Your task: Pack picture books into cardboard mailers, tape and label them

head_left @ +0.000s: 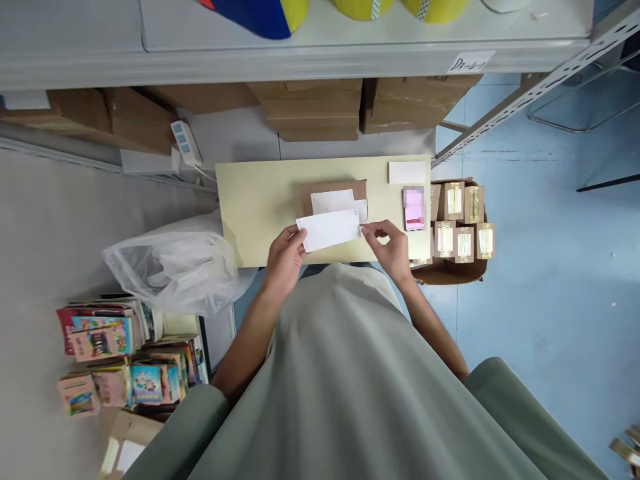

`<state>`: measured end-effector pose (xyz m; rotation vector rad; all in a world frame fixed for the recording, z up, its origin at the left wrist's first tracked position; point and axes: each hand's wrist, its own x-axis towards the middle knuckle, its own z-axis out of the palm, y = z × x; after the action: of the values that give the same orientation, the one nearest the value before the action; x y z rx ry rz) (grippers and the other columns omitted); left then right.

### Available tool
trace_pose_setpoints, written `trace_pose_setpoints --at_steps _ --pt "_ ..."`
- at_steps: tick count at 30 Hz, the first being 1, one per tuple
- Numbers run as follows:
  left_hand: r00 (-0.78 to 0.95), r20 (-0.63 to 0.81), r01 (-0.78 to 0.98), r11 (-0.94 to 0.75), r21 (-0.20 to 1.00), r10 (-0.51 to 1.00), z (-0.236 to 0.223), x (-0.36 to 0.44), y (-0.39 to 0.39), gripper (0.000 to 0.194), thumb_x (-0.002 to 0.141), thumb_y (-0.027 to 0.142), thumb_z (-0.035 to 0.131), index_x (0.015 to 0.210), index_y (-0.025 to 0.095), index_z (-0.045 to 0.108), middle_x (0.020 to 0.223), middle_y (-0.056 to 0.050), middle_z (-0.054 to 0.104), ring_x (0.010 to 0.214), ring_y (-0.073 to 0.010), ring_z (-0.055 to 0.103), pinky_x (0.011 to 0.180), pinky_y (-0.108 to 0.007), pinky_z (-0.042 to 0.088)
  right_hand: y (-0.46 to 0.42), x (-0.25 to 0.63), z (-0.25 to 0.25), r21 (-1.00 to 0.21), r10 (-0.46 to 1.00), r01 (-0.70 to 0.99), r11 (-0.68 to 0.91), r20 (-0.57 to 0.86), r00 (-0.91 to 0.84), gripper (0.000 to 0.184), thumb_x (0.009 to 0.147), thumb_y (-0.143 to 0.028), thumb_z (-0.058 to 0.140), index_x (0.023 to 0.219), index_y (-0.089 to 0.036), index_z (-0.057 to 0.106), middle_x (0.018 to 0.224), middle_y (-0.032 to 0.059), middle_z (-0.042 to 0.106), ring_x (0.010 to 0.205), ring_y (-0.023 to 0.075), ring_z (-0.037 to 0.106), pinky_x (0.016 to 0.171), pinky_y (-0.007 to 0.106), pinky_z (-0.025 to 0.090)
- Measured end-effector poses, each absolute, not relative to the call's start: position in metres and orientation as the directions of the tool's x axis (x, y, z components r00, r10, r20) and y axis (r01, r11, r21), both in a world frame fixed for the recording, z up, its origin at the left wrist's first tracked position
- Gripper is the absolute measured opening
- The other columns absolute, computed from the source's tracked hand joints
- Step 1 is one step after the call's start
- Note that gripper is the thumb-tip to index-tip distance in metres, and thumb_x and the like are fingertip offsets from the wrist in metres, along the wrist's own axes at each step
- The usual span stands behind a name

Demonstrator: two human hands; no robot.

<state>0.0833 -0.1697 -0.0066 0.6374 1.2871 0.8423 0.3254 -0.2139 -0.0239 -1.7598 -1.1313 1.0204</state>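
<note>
A long white paper slip [331, 231] is held level above the near edge of a pale yellow table. My left hand [286, 257] grips its left end between thumb and fingers. At its right end, my right hand [389, 248] has thumb and forefinger pinched together at the corner. Just beyond lies a brown cardboard box [334, 189], with other white slips [332, 200] on top, partly covered by the one in my hands. What is printed on the slips is too small to read.
On the table [260, 200] are a pink item [414, 208] and a white stack [406, 172]. A carton of small taped boxes [454, 233] stands right. To the left are a plastic bag [175, 260], piled books [135, 353] and a power strip [186, 143]. A metal shelf [300, 63] overhangs the back.
</note>
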Motion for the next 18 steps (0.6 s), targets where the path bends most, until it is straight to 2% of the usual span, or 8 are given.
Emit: trace_pose_setpoints --at_steps 4,9,18 --pt "0.058 -0.571 -0.188 0.571 0.799 0.819 -0.007 0.086 -0.173 0.055 0.079 0.06 0.095 0.108 0.023 0.068 0.113 -0.01 0.085 0.124 -0.0318 0.08 0.104 -0.045 0.065 -0.208 0.334 -0.034 -0.914 0.922 0.21 -0.348 -0.292 0.256 0.04 0.098 -0.063 0.074 0.097 -0.024 0.082 0.1 0.0068 0.084 0.089 0.023 0.074 0.091 0.042 0.062" --pt "0.056 -0.578 -0.213 0.575 0.79 0.814 -0.008 0.091 -0.174 0.056 0.078 0.059 0.097 0.108 0.022 0.067 0.112 -0.011 0.085 0.125 -0.0334 0.079 0.105 -0.048 0.064 -0.206 0.332 -0.041 -0.918 0.918 0.168 -0.358 -0.313 0.245 0.043 0.095 -0.066 0.075 0.092 -0.024 0.08 0.097 0.007 0.084 0.087 0.023 0.073 0.091 0.043 0.062" --pt "0.093 -0.574 -0.216 0.58 0.786 0.813 -0.013 0.086 -0.171 0.054 0.082 0.062 0.094 0.106 0.022 0.068 0.111 -0.011 0.085 0.124 -0.0325 0.079 0.106 -0.048 0.064 -0.201 0.33 -0.042 -0.909 0.906 0.138 -0.394 -0.359 0.224 0.035 0.093 -0.058 0.074 0.091 -0.023 0.078 0.095 0.0056 0.083 0.087 0.0221 0.073 0.09 0.04 0.061"
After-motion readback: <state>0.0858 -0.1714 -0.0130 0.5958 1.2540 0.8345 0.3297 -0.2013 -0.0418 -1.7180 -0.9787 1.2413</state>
